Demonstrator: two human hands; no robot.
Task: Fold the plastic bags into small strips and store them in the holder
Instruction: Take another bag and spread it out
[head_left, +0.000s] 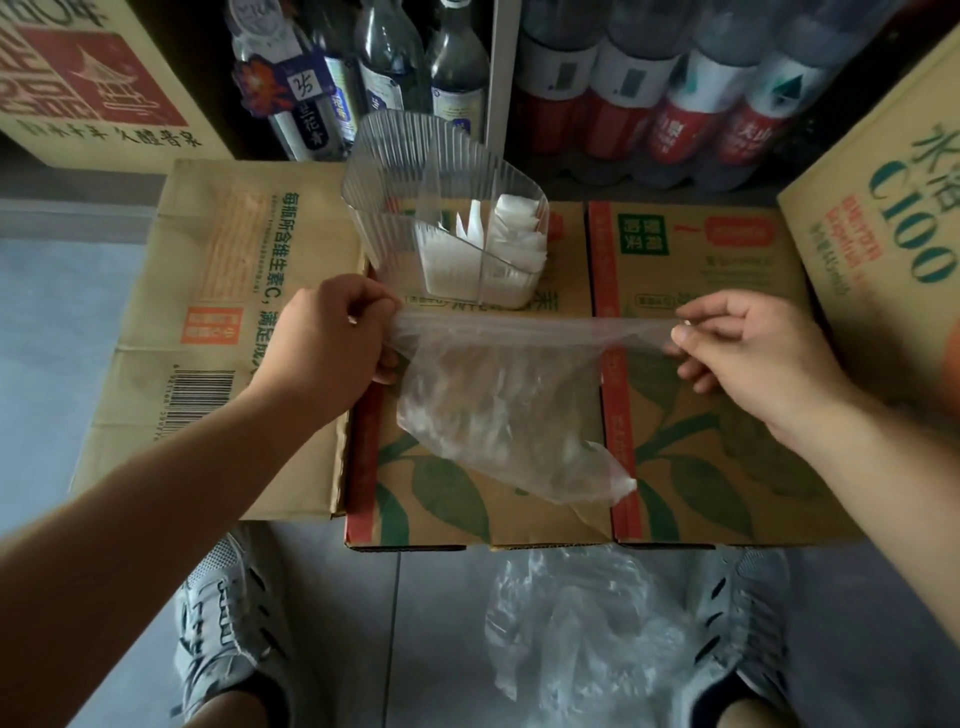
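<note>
A clear plastic bag (498, 405) is stretched between my two hands above flattened cardboard boxes (701, 457). My left hand (332, 338) grips one end of its top edge. My right hand (748, 348) pinches the other end between thumb and fingers. The rest of the bag hangs down toward me, crumpled. Just behind it stands a clear ribbed holder (447, 202) with white folded bags (514, 244) in its right compartment.
A pile of crumpled clear bags (582, 634) lies on the tiled floor between my shoes. Bottles (675, 93) line the back. A tall carton (883, 218) stands at right, and another carton (88, 78) sits at back left.
</note>
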